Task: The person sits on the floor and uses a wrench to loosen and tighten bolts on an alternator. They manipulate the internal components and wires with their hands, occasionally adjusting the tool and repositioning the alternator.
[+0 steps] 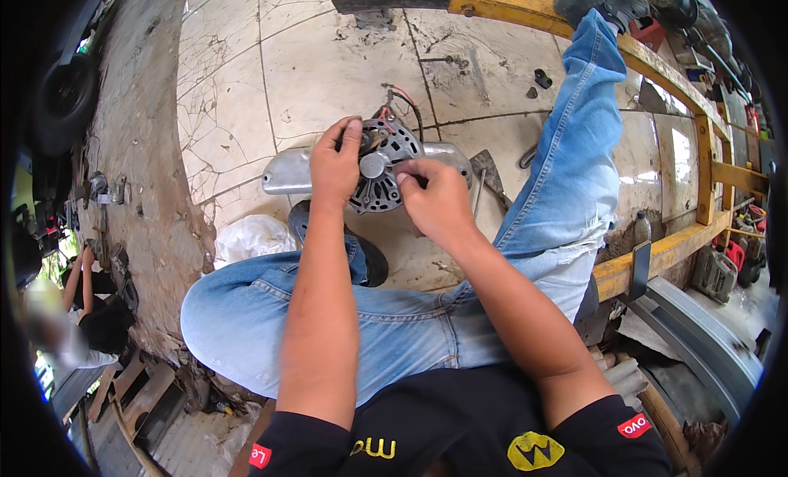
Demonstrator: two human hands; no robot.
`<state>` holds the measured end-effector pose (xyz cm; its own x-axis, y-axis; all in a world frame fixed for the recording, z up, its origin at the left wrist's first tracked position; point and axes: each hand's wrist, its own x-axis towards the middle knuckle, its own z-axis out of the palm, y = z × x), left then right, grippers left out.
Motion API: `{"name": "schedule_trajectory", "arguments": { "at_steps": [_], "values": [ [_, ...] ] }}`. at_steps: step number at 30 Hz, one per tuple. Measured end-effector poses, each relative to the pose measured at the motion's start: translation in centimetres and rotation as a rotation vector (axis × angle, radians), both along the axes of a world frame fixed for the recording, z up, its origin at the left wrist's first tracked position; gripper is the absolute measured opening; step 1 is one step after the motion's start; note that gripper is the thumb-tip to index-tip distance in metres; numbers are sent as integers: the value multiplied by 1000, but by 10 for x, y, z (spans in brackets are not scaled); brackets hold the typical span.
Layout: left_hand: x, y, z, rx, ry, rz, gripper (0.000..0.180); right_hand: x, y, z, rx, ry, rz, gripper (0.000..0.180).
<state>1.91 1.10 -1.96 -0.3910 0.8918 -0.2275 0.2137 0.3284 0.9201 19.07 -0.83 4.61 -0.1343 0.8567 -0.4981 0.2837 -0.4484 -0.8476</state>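
A round, slotted metal alternator (375, 199) sits on the floor between my legs, its vented end facing up and red and black wires (402, 95) rising from the far side. My left hand (335, 165) is closed at its upper left, thumb beside a dark brownish part (373, 140) on the housing. My right hand (435, 199) has curled fingers, with thumb and forefinger pinched against the right side of the alternator face; whatever is between them is hidden. Behind and under the alternator lies a long silver metal cover (287, 171), showing on both sides.
A flat scraper-like blade (487, 171) and a thin rod lie right of the cover. Farther off are a bolt-like tool (443, 60) and small dark pieces (542, 79). A white plastic bag (256, 237) rests left. A yellow metal frame (673, 71) borders the right; another person sits far left.
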Motion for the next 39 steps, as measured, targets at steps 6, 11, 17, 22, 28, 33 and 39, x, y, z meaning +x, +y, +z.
{"name": "schedule_trajectory", "arguments": {
  "at_steps": [6,11,17,22,28,33,39],
  "values": [
    [-2,0,-3,-6,-112,59,37,19,11,-11,120,4,-51,21],
    [-3,0,-1,-19,-173,97,35,12,22,-1,176,-67,-73,20],
    [0,1,4,-23,-142,85,35,4,44,-7,157,-190,160,22],
    [1,1,8,-21,-107,60,35,-2,51,-6,211,-245,264,23],
    [-4,1,0,-37,-114,8,35,-10,58,-4,264,-457,429,21],
    [-3,2,-1,-17,-80,6,36,-3,53,-4,293,-339,322,20],
    [-3,1,0,-26,-90,22,36,17,51,-14,335,-275,225,21]
  ]
}}
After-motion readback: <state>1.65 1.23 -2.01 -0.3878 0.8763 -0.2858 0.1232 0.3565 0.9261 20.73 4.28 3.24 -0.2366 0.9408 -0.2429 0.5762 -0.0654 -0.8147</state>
